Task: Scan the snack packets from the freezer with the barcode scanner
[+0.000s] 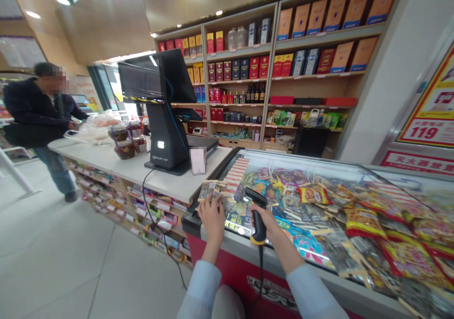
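My left hand [212, 217] rests with fingers spread over small clear snack packets [213, 187] at the near left corner of a glass-topped freezer [244, 154]. Whether it pinches one of them is hard to see. In my right hand [267, 220] is a black barcode scanner [259, 222] with yellow trim, its fingers wrapped round the handle. The scanner's head is raised over the glass, and its cord hangs down the freezer's red front. Beneath and beside the scanner lie many snack packets, among them a red and yellow bag [314, 195].
To the left, a white counter [170, 181] bears a black checkout terminal [166, 134], stacked jars [127, 141] and a plastic bag [97, 128]. A person [42, 106] stands at its far end. Shelves of boxed bottles [248, 68] line the back wall. A black cable [152, 224] hangs over the counter's front.
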A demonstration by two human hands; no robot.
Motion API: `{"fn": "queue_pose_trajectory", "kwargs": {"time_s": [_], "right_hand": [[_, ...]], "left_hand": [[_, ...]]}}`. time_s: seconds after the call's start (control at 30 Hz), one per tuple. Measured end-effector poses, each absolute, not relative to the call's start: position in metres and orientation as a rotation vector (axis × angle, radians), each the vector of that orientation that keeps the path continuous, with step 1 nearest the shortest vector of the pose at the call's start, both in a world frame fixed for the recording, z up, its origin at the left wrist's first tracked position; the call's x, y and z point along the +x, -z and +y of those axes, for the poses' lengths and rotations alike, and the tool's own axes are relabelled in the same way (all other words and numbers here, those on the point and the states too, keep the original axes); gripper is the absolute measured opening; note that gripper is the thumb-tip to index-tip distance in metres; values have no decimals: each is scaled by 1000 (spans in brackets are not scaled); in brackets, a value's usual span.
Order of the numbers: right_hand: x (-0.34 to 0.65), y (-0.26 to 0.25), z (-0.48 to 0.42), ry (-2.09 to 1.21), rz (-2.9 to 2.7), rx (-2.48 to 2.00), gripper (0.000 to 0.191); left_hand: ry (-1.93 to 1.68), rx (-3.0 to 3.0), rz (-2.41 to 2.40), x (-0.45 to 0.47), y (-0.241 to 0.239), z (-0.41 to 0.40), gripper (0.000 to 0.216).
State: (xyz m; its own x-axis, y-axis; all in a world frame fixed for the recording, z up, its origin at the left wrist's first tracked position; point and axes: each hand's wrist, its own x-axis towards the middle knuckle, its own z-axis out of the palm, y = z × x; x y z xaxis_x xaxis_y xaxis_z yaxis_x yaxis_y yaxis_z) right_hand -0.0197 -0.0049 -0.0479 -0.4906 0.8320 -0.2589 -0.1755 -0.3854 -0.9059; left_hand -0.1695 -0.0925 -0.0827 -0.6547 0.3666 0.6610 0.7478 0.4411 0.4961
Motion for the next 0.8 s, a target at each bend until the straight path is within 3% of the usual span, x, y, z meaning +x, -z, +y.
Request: {"fn": "queue_pose_trajectory", "kwargs": {"time_s": [0.53,0.8], "right_hand": [[-14,54,-5,-1968,-1138,-971,27],[42,35,-1,-1878,-1135,-952,22]], "left_hand": [[1116,-905,-2173,-170,85,-92,31],[1255,-873,-2094,-164,75,-87,29]]}}
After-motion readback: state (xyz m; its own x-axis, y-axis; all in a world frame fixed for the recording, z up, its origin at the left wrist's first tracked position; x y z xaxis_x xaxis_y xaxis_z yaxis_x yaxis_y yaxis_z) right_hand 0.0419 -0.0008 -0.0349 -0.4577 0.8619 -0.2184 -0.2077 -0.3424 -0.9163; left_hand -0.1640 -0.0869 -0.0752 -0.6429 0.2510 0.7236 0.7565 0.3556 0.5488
